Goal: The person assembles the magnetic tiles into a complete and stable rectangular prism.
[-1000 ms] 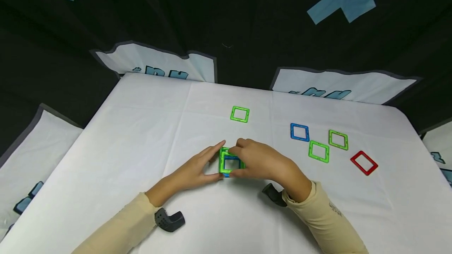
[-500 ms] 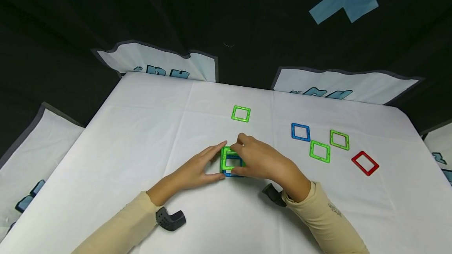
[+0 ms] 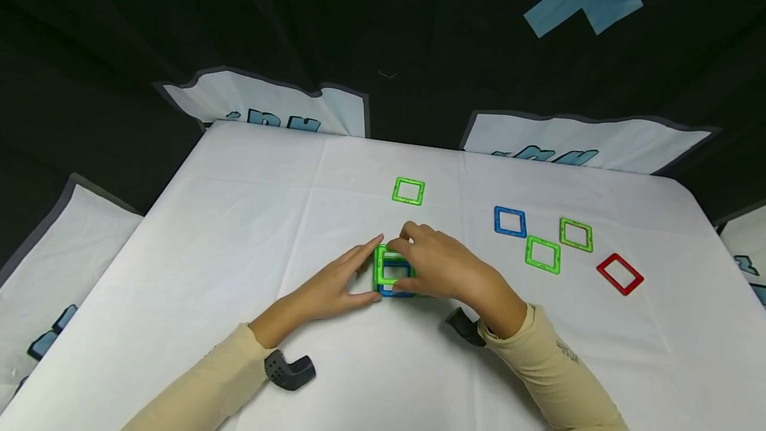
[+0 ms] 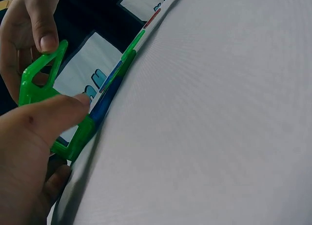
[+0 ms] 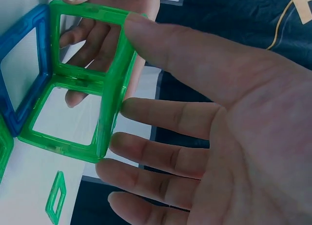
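Between the two hands in the head view stands a small box-like build of green magnetic tiles (image 3: 379, 268), square open frames joined at their edges. At its near foot a blue magnetic tile (image 3: 397, 294) shows; the right wrist view has a blue tile (image 5: 44, 64) meeting the green ones along an edge. My left hand (image 3: 329, 289) holds the build's left side, thumb at the near corner and fingers at the far one. From the right, my right hand (image 3: 445, 261) pinches the upper green tile (image 5: 92, 10) between thumb and fingers, covering part of the build.
On the white table lie a lone green tile (image 3: 409, 191) farther back, and at right a blue tile (image 3: 510, 221), two green tiles (image 3: 542, 255) and a red tile (image 3: 620, 275). Dark curtains (image 3: 413, 38) hang behind the table's far edge.
The upper green tile has shifted slightly away from the near side, so more blue shows below it. My right hand has moved slightly with it; my left hand stays almost still.
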`<state>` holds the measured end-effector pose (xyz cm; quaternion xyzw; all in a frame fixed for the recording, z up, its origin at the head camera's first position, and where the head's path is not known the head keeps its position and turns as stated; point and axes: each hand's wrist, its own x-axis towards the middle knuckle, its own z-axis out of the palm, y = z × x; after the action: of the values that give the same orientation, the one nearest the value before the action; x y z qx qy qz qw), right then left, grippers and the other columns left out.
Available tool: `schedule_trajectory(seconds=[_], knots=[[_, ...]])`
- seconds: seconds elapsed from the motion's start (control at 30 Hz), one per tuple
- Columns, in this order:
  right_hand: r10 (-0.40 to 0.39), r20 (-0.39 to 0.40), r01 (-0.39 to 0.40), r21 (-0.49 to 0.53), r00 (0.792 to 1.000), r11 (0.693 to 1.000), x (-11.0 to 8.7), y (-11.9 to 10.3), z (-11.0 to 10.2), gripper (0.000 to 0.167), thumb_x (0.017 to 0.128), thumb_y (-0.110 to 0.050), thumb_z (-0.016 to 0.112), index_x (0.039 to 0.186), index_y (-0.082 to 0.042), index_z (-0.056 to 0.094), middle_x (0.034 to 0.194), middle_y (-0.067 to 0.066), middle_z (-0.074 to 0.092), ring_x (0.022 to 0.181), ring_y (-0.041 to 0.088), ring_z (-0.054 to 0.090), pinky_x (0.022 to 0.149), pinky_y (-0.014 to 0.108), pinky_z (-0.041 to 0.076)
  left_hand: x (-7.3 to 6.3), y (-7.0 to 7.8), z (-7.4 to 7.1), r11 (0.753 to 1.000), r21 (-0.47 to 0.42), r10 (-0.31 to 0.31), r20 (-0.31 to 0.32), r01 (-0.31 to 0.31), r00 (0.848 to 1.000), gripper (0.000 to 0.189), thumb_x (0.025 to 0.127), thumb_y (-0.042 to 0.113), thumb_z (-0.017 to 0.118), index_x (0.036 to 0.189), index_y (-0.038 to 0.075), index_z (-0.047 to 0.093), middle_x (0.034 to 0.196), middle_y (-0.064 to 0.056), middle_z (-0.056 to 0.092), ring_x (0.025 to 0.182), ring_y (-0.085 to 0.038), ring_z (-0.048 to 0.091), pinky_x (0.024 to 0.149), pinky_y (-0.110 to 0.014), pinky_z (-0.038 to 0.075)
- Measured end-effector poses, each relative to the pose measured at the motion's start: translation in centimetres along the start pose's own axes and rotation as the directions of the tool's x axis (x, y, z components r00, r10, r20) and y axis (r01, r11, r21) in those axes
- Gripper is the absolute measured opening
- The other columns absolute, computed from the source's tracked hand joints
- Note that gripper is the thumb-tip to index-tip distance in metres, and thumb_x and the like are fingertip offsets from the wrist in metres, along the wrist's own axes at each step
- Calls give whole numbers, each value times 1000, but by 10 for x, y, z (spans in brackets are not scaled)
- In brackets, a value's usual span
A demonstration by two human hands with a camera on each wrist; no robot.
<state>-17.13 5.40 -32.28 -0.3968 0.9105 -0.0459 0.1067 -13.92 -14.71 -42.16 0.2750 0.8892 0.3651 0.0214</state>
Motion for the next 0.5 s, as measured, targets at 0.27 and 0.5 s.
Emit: schedule_trajectory(seconds=[0.27,0.5], knots=[[13,38,-14,20,999,1000,-1,4,-1,62,74,-40,73,127,-15,52,117,7,53,100,21,52,84,37,48,0,0,0,1000,9,-15,11,15,1000,87,80,27,70,147,16,15,137,-13,42,127,-25,42,104,-41,36],[38,104,-43,39,994,998,1,5,-2,67,74,-40,73,131,-15,49,122,7,53,108,22,51,91,40,45,-1,0,0,999,-16,-44,40,45,998,89,81,37,67,148,23,9,144,-9,34,132,-24,35,106,-43,33]])
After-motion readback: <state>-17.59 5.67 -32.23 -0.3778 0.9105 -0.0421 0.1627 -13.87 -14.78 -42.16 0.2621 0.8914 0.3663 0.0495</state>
